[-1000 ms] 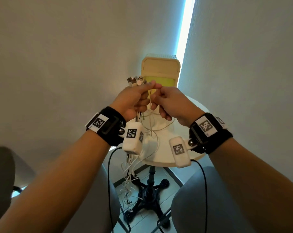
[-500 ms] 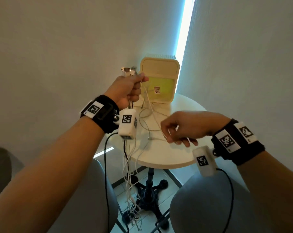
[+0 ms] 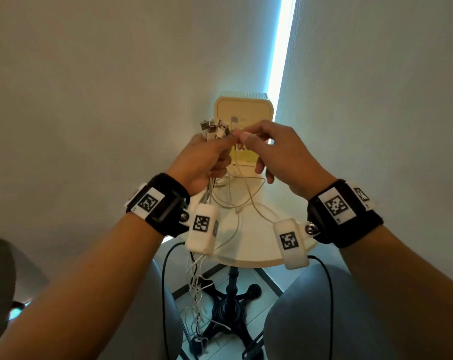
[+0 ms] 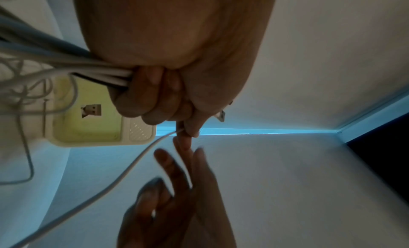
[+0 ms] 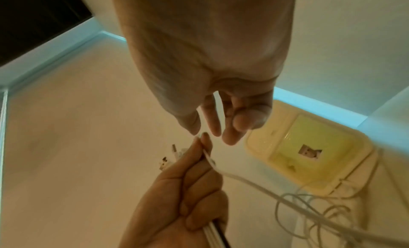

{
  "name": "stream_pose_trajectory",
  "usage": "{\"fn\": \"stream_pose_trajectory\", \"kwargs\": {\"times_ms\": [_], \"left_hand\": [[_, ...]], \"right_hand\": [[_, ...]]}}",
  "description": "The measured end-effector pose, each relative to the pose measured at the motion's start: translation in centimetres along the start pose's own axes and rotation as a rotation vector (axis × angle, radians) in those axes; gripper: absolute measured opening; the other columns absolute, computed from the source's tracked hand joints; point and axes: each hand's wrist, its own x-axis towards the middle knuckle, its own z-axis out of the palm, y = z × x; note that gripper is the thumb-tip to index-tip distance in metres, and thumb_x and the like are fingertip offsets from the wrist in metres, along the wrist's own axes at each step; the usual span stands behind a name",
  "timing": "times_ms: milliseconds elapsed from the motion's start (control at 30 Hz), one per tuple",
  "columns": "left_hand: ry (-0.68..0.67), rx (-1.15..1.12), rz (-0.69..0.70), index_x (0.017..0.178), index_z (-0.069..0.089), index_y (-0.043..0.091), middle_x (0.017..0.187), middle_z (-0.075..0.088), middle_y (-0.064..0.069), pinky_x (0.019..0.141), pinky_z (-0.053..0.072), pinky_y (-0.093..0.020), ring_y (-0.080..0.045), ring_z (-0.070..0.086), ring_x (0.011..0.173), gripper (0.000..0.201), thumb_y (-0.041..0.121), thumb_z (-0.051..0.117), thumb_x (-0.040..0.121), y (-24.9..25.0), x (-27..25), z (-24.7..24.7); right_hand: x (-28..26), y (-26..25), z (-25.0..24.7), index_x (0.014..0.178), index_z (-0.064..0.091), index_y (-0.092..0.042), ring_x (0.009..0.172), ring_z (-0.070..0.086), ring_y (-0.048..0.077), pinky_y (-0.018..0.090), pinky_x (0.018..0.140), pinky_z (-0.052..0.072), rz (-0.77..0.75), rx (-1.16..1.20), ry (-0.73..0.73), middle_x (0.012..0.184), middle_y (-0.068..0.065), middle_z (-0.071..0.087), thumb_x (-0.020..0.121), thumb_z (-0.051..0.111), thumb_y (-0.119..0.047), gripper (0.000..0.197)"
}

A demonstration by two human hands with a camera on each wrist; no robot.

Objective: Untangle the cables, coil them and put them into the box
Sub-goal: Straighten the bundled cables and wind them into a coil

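My left hand [image 3: 228, 141] grips a bundle of white cables [image 4: 104, 75], and their USB plugs [image 3: 212, 128] stick up out of the fist. Its thumb and forefinger also pinch the end of one thin white cable [image 5: 204, 146]. My right hand [image 3: 242, 136] is held up against it with fingers [image 5: 212, 124] nearly straight, the tips beside that cable end and nothing between them. The cream box [image 3: 243, 107] stands open behind the hands, and a small plug [image 4: 91, 110] shows on its yellow-green inside. Loose loops of cable [image 3: 235, 201] lie on the table.
The small round white table [image 3: 248, 255] stands on a black pedestal foot [image 3: 230, 307], in a corner between two pale walls. Several cable ends [image 3: 194, 284] hang off the table's left edge toward the tiled floor. My grey-clad knees [image 3: 324, 320] flank the table.
My right hand rose from the tabletop to meet the left hand in front of the box. The left hand kept its grip on the bundle and now also pinches a thin cable end.
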Motion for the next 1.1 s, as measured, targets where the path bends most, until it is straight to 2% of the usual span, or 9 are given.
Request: {"fn": "stream_pose_trajectory", "kwargs": {"times_ms": [133,267,400,600,700,800,900,1033,1100], "left_hand": [[0.05,-0.066,0.001,0.097,0.074,0.011,0.066,0.041,-0.001,0.038,0.024,-0.02,-0.008,0.025,0.048,0.024,0.031,0.064,0.107,-0.5,-0.8,0.1],[0.083,-0.057,0.03,0.093,0.072,0.012,0.062,0.045,0.002,0.04,0.027,-0.02,-0.009,0.03,0.05,0.027,0.034,0.064,0.106,-0.2,-1.7,0.1],[0.128,-0.064,0.055,0.077,0.061,0.016,0.056,0.046,0.003,0.04,0.03,-0.019,-0.009,0.038,0.046,0.032,0.03,0.065,0.106,0.0,-2.5,0.2],[0.203,-0.034,0.116,0.069,0.055,0.017,0.055,0.05,0.004,0.044,0.04,-0.019,-0.008,0.049,0.046,0.036,0.02,0.072,0.101,-0.1,-3.5,0.2],[0.25,-0.064,0.142,0.066,0.047,0.017,0.056,0.04,-0.002,0.054,0.047,-0.028,-0.015,0.044,0.051,0.043,0.016,0.075,0.097,-0.2,-3.5,-0.1],[0.309,-0.068,0.108,0.067,0.044,0.023,0.061,0.035,0.0,0.06,0.043,-0.033,-0.016,0.037,0.054,0.043,0.021,0.075,0.097,-0.1,-3.6,-0.5],[0.305,-0.048,0.114,0.066,0.044,0.025,0.059,0.037,0.003,0.054,0.036,-0.031,-0.014,0.037,0.052,0.045,0.032,0.071,0.101,0.5,-3.8,-1.1],[0.205,-0.095,0.158,0.066,0.045,0.023,0.06,0.038,0.001,0.055,0.044,-0.03,-0.015,0.045,0.057,0.048,0.041,0.065,0.105,2.1,-4.2,-2.0],[0.16,-0.089,0.163,0.066,0.038,0.025,0.06,0.03,0.003,0.047,0.035,-0.026,-0.013,0.032,0.052,0.05,0.043,0.062,0.107,2.9,-4.4,-2.3]], "right_hand": [[-0.6,-0.4,1.5,0.12,0.063,-0.013,0.053,0.066,0.018,0.031,0.041,0.051,0.056,0.096,-0.11,0.09,0.01,0.076,0.101,0.071,-0.026,0.024],[-1.2,-0.2,2.7,0.106,0.064,-0.004,0.049,0.063,0.019,0.031,0.041,0.049,0.053,0.188,-0.056,0.072,0.005,0.073,0.098,0.073,-0.014,0.015],[-2.0,-0.2,3.9,0.098,0.067,-0.012,0.055,0.064,0.016,0.032,0.044,0.051,-0.049,0.14,-0.015,0.079,0.009,0.071,0.096,0.074,-0.012,0.007],[-3.0,0.2,5.9,0.095,0.069,-0.017,0.074,0.063,0.01,0.021,0.07,0.05,-0.186,0.041,0.027,0.088,-0.01,0.07,0.091,0.077,-0.009,0.012],[-3.6,-0.4,7.0,0.094,0.069,-0.015,0.071,0.059,0.006,0.012,0.067,0.046,-0.219,-0.001,0.0,0.087,-0.011,0.068,0.091,0.075,-0.007,0.011],[-3.3,-0.5,7.7,0.094,0.068,-0.014,0.07,0.058,-0.001,0.01,0.065,0.044,-0.2,-0.029,0.014,0.084,-0.011,0.067,0.095,0.072,-0.012,0.005],[-3.1,-0.4,7.7,0.092,0.065,-0.016,0.069,0.056,0.001,0.013,0.063,0.042,-0.167,-0.056,-0.001,0.083,-0.011,0.065,0.097,0.072,-0.022,0.01],[-3.2,0.2,7.3,0.096,0.06,-0.019,0.081,0.057,0.01,0.026,0.07,0.044,-0.086,-0.19,-0.237,0.095,-0.003,0.065,0.101,0.067,-0.042,0.024],[-3.4,0.7,7.1,0.09,0.058,-0.024,0.08,0.057,0.011,0.029,0.071,0.044,-0.069,-0.264,-0.361,0.091,-0.004,0.064,0.102,0.06,-0.051,0.03]]}}
